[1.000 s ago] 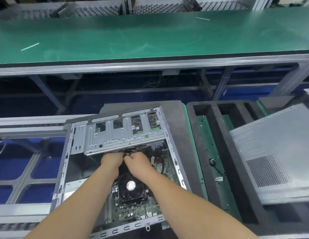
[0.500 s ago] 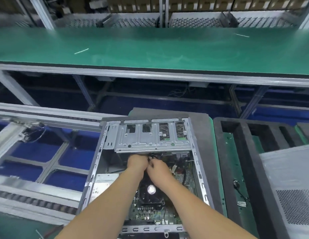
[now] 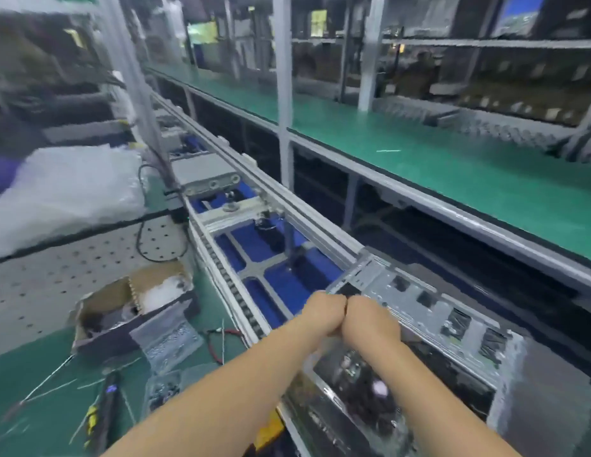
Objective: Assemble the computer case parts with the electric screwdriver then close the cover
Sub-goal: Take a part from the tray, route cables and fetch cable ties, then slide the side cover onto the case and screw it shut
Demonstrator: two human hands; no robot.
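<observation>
View swung left; computer case (image 3: 429, 328) diagonal.

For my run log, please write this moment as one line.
left hand and right hand: together inside computer case, grasp unclear | screwdriver: lying on bench

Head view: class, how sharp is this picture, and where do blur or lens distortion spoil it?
Head view: motion blur smears nearly everything, worst on the open computer case interior and the far shelves; wide-angle distortion bends the green bench and its posts; the left hand and right hand are soft-edged, fingers unreadable; lighting is even, without harsh glare.
</observation>
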